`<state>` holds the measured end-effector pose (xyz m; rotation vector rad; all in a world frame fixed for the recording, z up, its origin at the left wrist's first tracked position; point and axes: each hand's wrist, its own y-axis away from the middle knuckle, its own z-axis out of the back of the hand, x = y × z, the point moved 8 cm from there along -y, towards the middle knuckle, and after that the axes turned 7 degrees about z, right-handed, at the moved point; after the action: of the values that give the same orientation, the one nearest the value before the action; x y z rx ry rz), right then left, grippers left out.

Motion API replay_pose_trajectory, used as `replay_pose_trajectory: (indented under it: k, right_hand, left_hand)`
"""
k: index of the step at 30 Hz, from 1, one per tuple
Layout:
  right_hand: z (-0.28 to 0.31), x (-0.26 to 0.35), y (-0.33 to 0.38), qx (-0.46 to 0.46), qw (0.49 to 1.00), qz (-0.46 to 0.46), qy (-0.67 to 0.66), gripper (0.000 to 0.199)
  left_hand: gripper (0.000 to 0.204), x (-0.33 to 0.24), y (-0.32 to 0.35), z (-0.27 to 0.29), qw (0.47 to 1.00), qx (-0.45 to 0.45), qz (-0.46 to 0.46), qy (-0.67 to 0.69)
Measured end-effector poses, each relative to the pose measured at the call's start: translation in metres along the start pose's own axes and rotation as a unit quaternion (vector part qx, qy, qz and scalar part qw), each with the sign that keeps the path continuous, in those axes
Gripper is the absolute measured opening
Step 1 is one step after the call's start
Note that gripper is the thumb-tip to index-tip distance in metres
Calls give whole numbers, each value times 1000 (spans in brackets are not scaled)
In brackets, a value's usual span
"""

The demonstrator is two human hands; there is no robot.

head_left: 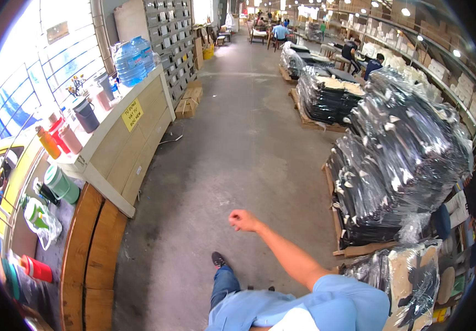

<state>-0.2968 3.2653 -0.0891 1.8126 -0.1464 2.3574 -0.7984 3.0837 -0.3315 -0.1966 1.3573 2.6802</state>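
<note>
Hanging Above the Aisle: One Loosely Curled Right Hand (241,220)

The right hand was half closed, with nothing visible in it; the left was out of view, its state impossible to tell. One dark shoe (218,259) showed on the grey floor (188,231) nearby. To the left, a low counter (71,212) bore one red cup (38,269), one clear bag (52,236) around a green-and-white cup (35,212), and one green tumbler (62,185).

At right, nearest the hand, a big wrapped stack (398,160) sat on a wooden pallet (359,251) whose edge jutted out. Between the pallet and a long cabinet (149,140), the aisle lay open. Two blue water jugs (130,63) topped the cabinet's far end. Beyond were cardboard boxes (188,106), lockers (169,44) and at least three people (280,32).
</note>
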Motion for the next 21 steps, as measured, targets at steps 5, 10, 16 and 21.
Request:
replay_pose_trajectory:
  k: [5,10,16,21]
  right_hand:
    - [53,-211,-43,-128,965,-217,72,19]
    - [43,-322,59,22,928,-322,185,25]
    - [86,-344,-26,115,824,-549,83,30]
    - [189,-370,-255,161,853,-469,166,34]
  left_hand:
    - [28,-98,-170,195,966,-118,-152,-173]
    - [51,-266,-311,475,935,-137,-102,312]
    - [49,-432,-413,665,918,-164,-162,322]
    - [43,-479,-508,661,935,-78,-56,340]
